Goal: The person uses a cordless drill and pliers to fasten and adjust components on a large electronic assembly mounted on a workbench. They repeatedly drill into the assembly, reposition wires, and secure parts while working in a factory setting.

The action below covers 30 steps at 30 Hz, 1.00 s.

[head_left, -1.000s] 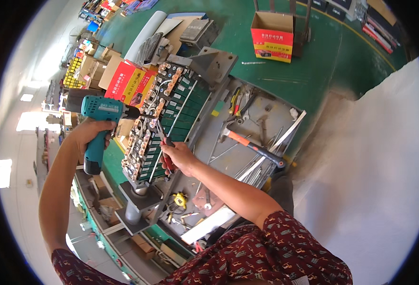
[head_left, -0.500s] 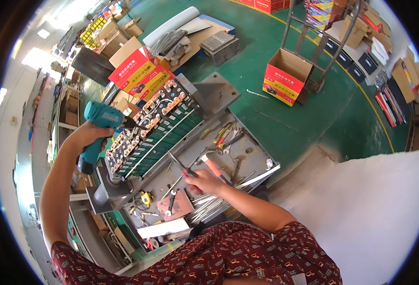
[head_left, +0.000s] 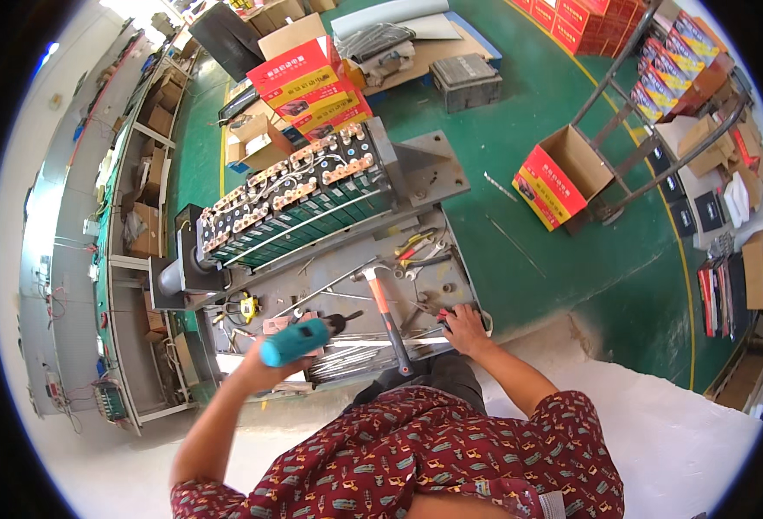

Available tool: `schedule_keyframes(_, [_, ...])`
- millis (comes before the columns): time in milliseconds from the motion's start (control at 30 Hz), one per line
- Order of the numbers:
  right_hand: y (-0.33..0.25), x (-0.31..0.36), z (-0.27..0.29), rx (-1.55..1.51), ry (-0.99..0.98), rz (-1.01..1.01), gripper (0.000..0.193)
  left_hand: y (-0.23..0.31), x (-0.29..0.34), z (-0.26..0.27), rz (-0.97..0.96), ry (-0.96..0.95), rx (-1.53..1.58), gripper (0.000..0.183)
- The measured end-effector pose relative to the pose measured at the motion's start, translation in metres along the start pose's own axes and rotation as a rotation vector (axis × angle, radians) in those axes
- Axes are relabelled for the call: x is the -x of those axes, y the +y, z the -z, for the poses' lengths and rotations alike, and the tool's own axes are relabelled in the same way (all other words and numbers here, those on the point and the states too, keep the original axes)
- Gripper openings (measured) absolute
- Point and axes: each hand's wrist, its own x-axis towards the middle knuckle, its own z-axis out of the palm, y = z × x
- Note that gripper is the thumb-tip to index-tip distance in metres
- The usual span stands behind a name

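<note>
Teal-and-black cordless drill (head_left: 295,343): inside the left hand (head_left: 264,370), to the left of the steel hammer with orange-and-black handle (head_left: 383,301).
Left hand: closed around the drill.
Right hand (head_left: 465,330): right of the hammer, at one partly hidden red-handled tool (head_left: 443,318); I cannot tell if it grips.
Counted: one drill, one hammer; beyond the hammer, one long green-sided battery pack (head_left: 303,211).
</note>
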Motion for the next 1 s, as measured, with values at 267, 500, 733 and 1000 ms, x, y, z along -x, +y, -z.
schedule_keyframes(267, [-0.009, 0.005, 0.048, -0.039, 0.02, -0.093, 0.037, -0.045, -0.09, -0.117, 0.077, -0.046, -0.27, 0.06])
schedule_keyframes(500, [0.011, 0.016, 0.102, -0.278, 0.232, -0.191, 0.019, -0.07, -0.157, -0.189, 0.043, -0.003, -0.436, 0.065])
schedule_keyframes(733, [0.054, -0.007, 0.163, -0.426, 0.349, -0.23, 0.019, -0.062, -0.187, -0.233, 0.062, 0.091, -0.509, 0.053])
schedule_keyframes(1000, [0.132, -0.178, 0.209, -0.688, 0.301, -0.076, 0.021, -0.032, -0.184, -0.238, 0.285, 0.168, -0.454, 0.064])
